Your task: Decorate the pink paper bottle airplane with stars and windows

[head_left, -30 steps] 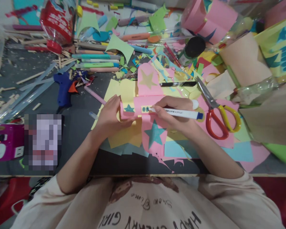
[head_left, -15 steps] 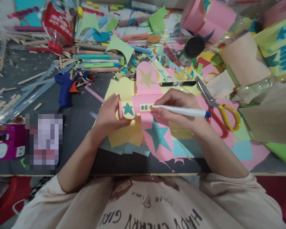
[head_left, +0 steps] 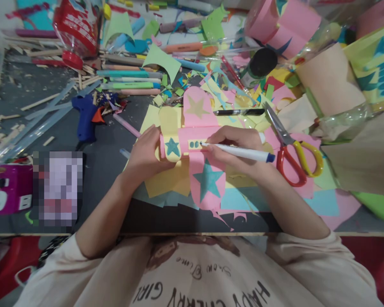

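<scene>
A pink paper plane model (head_left: 198,140) lies on scattered coloured sheets in the middle of the dark table (head_left: 109,170). It carries teal stars, a yellow tail fin and a yellow strip with teal dots. My left hand (head_left: 145,153) is closed round its tail end, by the yellow fin. My right hand (head_left: 233,147) grips a white marker (head_left: 243,152) with a blue end. The marker's tip touches the yellow strip beside the dots.
Red and yellow scissors (head_left: 291,149) lie just right of my right hand, a black pen (head_left: 238,112) behind it. A blue glue gun (head_left: 85,117), several markers, wooden sticks and paper scraps crowd the far table. A magenta box (head_left: 6,187) sits at the left edge.
The plane was turned so the yellow tail fin with its star faces up. The marker tip stayed at the dotted strip, shifting slightly along it.
</scene>
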The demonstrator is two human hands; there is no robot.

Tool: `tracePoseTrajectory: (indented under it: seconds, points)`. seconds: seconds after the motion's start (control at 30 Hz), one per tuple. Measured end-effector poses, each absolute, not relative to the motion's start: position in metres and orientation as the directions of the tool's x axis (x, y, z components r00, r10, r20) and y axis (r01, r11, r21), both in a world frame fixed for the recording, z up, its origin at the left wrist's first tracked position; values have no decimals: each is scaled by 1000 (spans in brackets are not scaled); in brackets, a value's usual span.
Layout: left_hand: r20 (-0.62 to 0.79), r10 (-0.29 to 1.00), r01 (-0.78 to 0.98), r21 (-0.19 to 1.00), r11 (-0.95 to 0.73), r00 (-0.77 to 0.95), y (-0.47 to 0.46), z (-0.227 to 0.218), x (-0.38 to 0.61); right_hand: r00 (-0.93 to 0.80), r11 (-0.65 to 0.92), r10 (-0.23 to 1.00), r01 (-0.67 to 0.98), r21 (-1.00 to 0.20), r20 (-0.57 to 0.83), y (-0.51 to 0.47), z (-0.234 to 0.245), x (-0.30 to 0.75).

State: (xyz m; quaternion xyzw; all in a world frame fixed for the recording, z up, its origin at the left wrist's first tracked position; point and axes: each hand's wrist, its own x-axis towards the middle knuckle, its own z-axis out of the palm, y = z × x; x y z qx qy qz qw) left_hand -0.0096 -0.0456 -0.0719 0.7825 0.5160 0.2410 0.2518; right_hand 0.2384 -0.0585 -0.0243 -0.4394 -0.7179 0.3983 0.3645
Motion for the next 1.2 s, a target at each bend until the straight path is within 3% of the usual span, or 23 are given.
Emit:
tracePoseTrajectory:
  seconds: [0.27, 0.47, 0.6, 0.73, 0.93, 1.2]
  points:
    - [92, 932, 676, 665, -319, 350, -46, -70, -10, -328, 231, 938, 360, -904, 109, -58, -18, 238]
    - [109, 931, 663, 674, -326, 347, -46, -71, -9, -255, 260, 952, 383, -886, 169, -58, -23, 236]
    - [108, 930, 656, 680, -328, 352, -46, -71, -10, -286, 283, 940, 353, -892, 185, -58, -24, 237]
    - [137, 920, 644, 676, -357, 367, -46, -72, -11, -330, 234, 937, 349, -908, 115, -58, -20, 238]
    - [144, 915, 639, 676, -369, 376, -45, -72, -11, -252, 212, 960, 375, -902, 121, -59, -22, 238]
    - [116, 928, 655, 677, -334, 354, -45, -72, -10, -278, 201, 955, 361, -910, 101, -58, -23, 238]
